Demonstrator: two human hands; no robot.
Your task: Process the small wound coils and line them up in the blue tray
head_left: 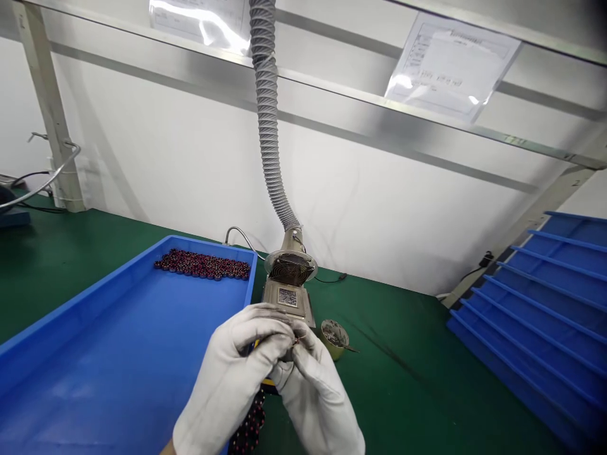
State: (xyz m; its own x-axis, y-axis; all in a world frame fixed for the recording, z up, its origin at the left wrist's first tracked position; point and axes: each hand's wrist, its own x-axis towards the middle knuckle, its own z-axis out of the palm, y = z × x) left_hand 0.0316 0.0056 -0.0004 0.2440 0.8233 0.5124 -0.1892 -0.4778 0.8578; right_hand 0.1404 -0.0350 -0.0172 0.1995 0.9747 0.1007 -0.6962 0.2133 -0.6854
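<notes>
Parts (203, 264), dark and reddish, lie massed against the far end of the blue tray (137, 347) in the head view, while most of the tray floor is bare. A loose pile (251, 424) of similar look sits below the wrists, partly covered by the left glove. Judging by that layout, the work is under way: one piece (298, 340) is in hand, and many others remain out of the fingers. Which group is finished, if either, I cannot tell.

The piece is at the meeting point of both hands, in front of the metal pot (288, 298) under the duct (268, 120); only a thin reddish bit of it shows. The left hand (249, 357), gloved in white, comes in from the lower left with its back upward, fingers curled over and thumb pressed towards the index, pinching the piece. The right hand (313, 370), also gloved, rises from below with its wrist bent inward; thumb and fingertips close on the same spot from the other side. Just beyond the right fingers stands a cup (337, 352), a stick (352, 349) jutting from it.
</notes>
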